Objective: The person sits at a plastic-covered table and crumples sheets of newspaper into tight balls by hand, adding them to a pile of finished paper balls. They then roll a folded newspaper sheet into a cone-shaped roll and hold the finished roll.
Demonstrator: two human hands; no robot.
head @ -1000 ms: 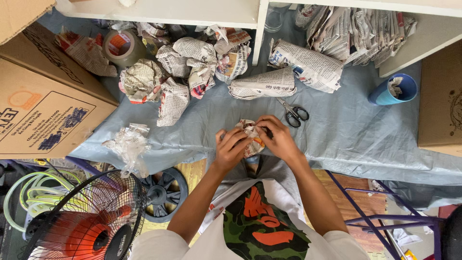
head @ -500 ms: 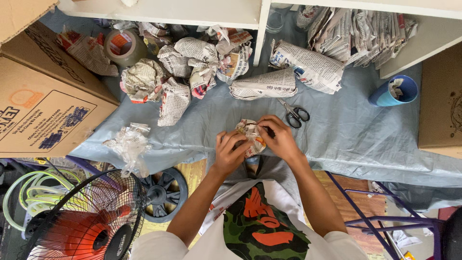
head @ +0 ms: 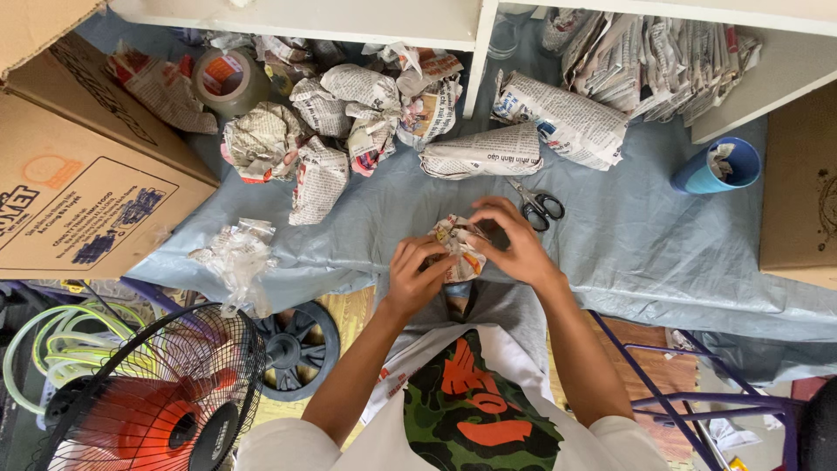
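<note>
Head cam: left hand (head: 414, 277) & right hand (head: 516, 247) both clasp newspaper-wrapped bundle (head: 457, 246) over lap at blue sheet's (head: 628, 253) near edge; loose wrap could unravel. Beyond: scissors (head: 538, 206), wrapped bundles (head: 349, 122).

One scissors (head: 539, 208), one blue cup (head: 717, 167), one tape roll (head: 228, 80).

A brown cardboard box (head: 78, 166) (blue and orange printed panel) lies far left.

A blue sheet (head: 663, 253) covers the floor under a white shelf (head: 349, 19); a fan (head: 148, 401) stands nearby in daylight.
</note>
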